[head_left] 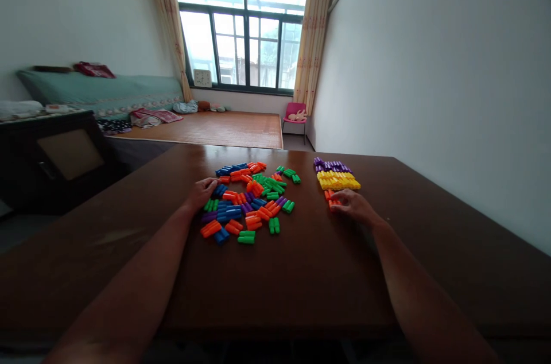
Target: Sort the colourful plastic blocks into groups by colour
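A loose pile of bullet-shaped plastic building pieces (pixel 229 212) in orange, blue, green and purple lies left of centre on the brown table (pixel 301 278). My left hand (pixel 203 193) is at the pile's left edge, its fingertips closed at an orange piece (pixel 224 179). On the right, my right hand (pixel 352 205) pinches an orange piece (pixel 333 205), low on the tabletop. Another orange piece (pixel 328 195) lies just beyond those fingers. Behind it, yellow pieces (pixel 338 181) sit packed in rows, with purple pieces (pixel 331 166) in rows farther back.
Past the table's far edge stands a wide bed (pixel 228 126) with a mat. A pink chair (pixel 295 113) is by the window (pixel 245 48). A dark cabinet (pixel 55 157) stands at left, and a white wall (pixel 443 65) runs along the right.
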Demonstrator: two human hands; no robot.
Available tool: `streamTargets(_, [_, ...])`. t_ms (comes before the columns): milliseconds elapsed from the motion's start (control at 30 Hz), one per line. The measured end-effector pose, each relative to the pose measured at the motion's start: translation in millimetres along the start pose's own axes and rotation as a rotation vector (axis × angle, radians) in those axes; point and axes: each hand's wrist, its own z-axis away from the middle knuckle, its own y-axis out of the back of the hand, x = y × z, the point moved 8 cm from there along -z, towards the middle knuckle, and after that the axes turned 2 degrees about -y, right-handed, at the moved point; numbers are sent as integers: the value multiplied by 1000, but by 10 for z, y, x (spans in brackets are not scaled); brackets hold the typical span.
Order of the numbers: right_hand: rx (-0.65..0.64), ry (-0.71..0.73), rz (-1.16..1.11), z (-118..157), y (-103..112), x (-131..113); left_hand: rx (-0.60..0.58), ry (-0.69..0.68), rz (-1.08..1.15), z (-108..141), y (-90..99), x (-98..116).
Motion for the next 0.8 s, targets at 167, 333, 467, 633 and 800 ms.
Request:
streamTargets(167, [-9,247,-151,77,-367,-925,-8,-61,-51,-19,-62,10])
streamTargets(333, [-133,503,-129,43,-816,-1845,-42,-112,-86,-5,-122,28])
streamTargets(467, [-23,385,-41,-430,-976,-1982,-49,-136,-89,7,-127,54])
streamTargets(633, [-74,249,-36,-806,-1361,-1928,-45,-107,-36,16,-114,31])
streamTargets(800, [-101,87,-405,-816,-1371,-1623,-44,-82,-3,5,-121,0])
